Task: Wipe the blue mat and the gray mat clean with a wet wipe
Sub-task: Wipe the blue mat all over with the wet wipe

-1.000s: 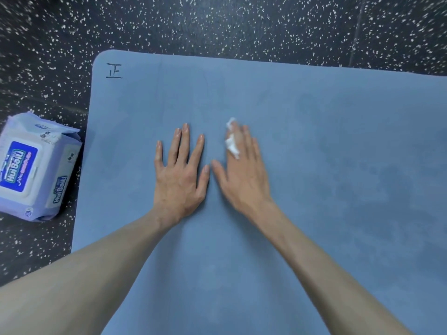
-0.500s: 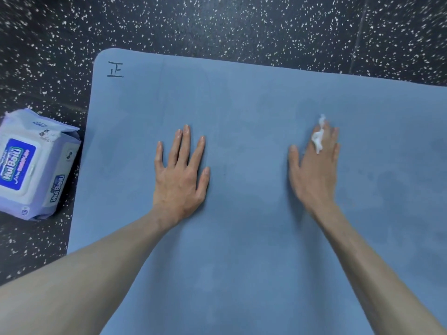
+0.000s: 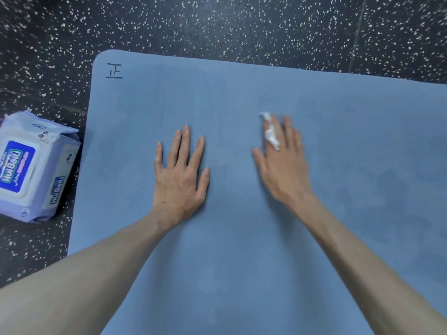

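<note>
Head view: blue mat (image 3: 242, 262) spread flat on dark speckled floor (image 3: 217, 25), with a black handwritten mark (image 3: 114, 71) near its far left corner. Left hand (image 3: 180, 175) flat on the mat, fingers straight and spread, holding nothing, seemingly only pinning the mat. Right hand (image 3: 281, 165) also flat, a little blurred, fingers straight, pressing a white wet wipe (image 3: 271, 132) onto the mat; wipe mostly hidden under the palm, with a strip of it coming up between two fingers. Darker, cloudy patches visible on the right part of the mat, probably damp from wiping, so likely some of the surface already done. Left part and near part looking drier, probably not yet wiped. No gray mat in view, so that half of the task seemingly not started. Pack of wipes (image 3: 31, 165) lying on the floor just beside the left edge of the mat.
</note>
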